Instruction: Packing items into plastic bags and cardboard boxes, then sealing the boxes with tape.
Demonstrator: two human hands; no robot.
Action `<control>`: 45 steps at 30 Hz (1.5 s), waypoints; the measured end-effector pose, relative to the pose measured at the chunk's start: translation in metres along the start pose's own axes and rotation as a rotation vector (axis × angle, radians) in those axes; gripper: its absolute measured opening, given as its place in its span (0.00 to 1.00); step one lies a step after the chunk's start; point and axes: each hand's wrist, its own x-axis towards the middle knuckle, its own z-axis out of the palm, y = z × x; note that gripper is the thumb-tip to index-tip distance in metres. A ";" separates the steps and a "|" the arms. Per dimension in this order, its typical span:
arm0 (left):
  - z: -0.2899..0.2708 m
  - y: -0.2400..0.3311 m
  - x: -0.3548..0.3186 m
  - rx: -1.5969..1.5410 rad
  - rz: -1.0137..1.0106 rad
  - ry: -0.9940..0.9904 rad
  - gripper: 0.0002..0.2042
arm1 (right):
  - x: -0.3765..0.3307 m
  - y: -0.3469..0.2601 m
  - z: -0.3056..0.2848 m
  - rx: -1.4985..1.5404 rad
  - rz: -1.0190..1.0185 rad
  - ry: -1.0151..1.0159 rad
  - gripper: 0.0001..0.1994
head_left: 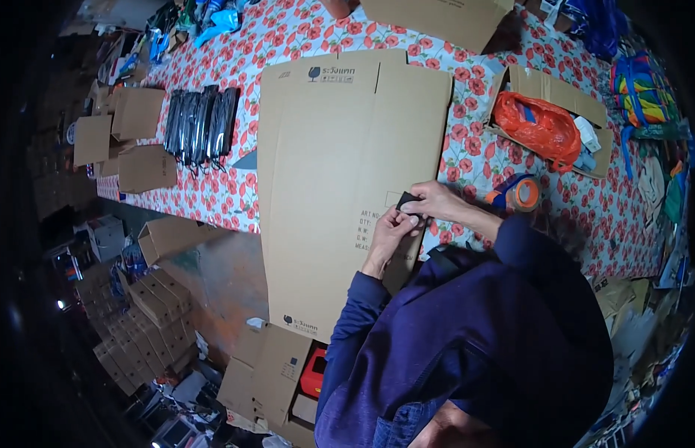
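Observation:
A large flat sheet of brown cardboard (325,164) with dark print lies in front of me, reaching past the table's near edge. Over its right side, my left hand (390,231) and my right hand (435,201) come together, fingers bent and nearly touching. Between their fingertips is a small dark flat piece (405,199); its kind is not clear. My right fingers pinch it from the right. The left thumb and fingers are closed at its lower end, partly covering it.
A roll of tape (523,194) stands right of my hands. Beyond it is an open box (597,112) with a red plastic bag (538,127). Several black packaged bundles (202,123) and an open carton (146,168) are at left. Below them sit stacked cartons (142,332).

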 end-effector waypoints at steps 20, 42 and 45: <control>-0.046 -0.027 0.015 0.147 0.078 0.552 0.05 | 0.036 0.024 0.030 -0.543 0.094 0.140 0.06; -0.061 -0.049 0.032 0.413 0.092 0.702 0.07 | 0.045 0.019 0.021 -0.493 0.233 0.112 0.08; -0.064 -0.051 0.033 0.433 0.094 0.711 0.07 | 0.045 0.018 0.022 -0.428 0.263 0.104 0.08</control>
